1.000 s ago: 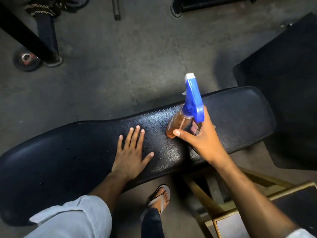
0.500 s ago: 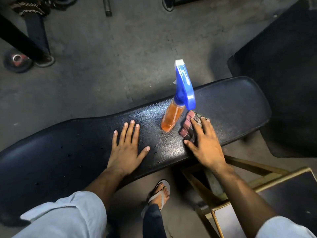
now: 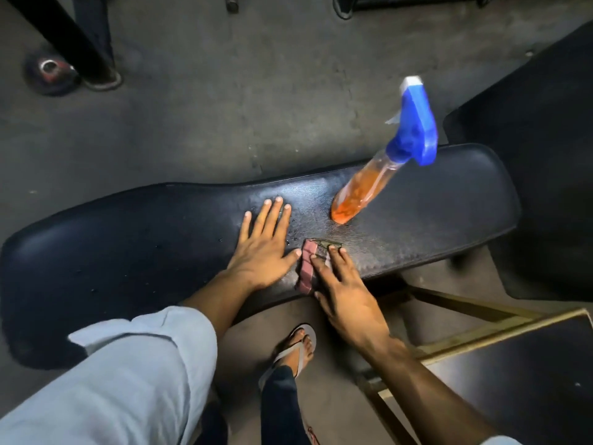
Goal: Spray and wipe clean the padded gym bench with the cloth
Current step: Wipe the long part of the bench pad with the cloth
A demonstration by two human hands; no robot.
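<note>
Down low, a sandalled foot (image 3: 296, 346) stands on the concrete floor (image 3: 192, 117). Right hand (image 3: 345, 293) presses flat on the folded maroon cloth (image 3: 307, 264) at the bench pad's (image 3: 128, 239) near edge, fingers spread over it, not curled. Left hand (image 3: 264, 248) lies open, palm down, just beside. Farther right stands the spray bottle (image 3: 382, 168), orange liquid, blue trigger, apparently upright though blurred.

Right hand (image 3: 346, 293) flat on cloth (image 3: 307, 268); left hand (image 3: 263, 248) flat on bench (image 3: 128, 239).
</note>
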